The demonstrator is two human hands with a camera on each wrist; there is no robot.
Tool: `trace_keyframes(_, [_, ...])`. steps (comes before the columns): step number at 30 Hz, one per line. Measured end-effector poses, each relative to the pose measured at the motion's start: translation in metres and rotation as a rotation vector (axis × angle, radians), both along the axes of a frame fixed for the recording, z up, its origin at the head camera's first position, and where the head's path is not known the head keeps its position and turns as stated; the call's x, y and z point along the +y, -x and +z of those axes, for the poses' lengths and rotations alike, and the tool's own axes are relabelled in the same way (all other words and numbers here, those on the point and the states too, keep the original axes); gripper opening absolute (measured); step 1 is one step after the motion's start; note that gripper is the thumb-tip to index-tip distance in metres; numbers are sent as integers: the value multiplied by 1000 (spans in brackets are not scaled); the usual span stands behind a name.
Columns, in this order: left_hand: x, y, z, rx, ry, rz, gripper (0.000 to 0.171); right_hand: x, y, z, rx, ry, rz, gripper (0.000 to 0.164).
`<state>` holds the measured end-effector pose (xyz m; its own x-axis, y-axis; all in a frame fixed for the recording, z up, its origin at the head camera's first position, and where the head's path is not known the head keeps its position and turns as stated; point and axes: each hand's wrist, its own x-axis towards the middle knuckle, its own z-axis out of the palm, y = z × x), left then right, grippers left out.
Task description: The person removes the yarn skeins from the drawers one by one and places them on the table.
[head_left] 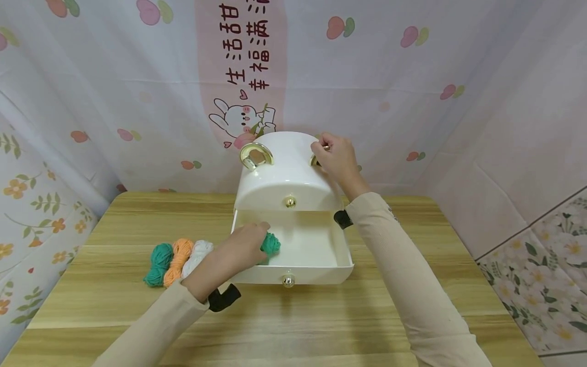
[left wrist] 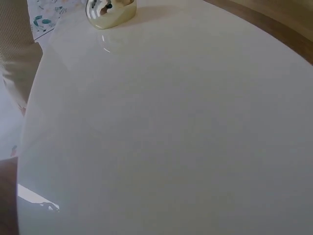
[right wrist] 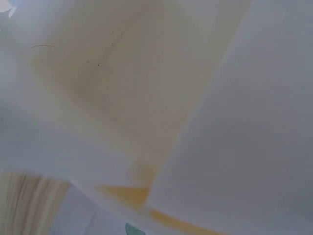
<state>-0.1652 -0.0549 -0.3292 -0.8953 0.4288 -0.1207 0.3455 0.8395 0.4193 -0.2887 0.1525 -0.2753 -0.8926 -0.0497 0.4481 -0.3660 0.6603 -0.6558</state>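
A white storage box (head_left: 286, 171) with a rounded top stands at the back of the table, its lower drawer (head_left: 316, 244) pulled out. My left hand (head_left: 243, 247) reaches over the drawer's left side and holds a green yarn skein (head_left: 271, 244) inside it; the palm side is hidden. Up at the box's top right, my right hand (head_left: 338, 157) grips a gold loop (head_left: 314, 161). The left wrist view is filled by the white drawer front (left wrist: 166, 122) with its gold knob (left wrist: 110, 12). Blurred white drawer walls (right wrist: 234, 127) fill the right wrist view.
Left of the drawer lie a green skein (head_left: 160, 262), an orange skein (head_left: 179, 260) and a white skein (head_left: 198, 255), side by side on the wooden table (head_left: 293, 326). Another gold loop (head_left: 248, 148) rises at the box's top left. A printed curtain (head_left: 380, 76) hangs close behind.
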Motion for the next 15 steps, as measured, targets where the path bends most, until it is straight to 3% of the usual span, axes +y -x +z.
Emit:
trace_keyframes(7, [-4,-3,3,61,-72,41,46,0,1,-1,6,3,-1,23])
trace_keyframes(15, [-15,-13,19,150,-190,18,43,0,1,-1,18,-7,-5,23])
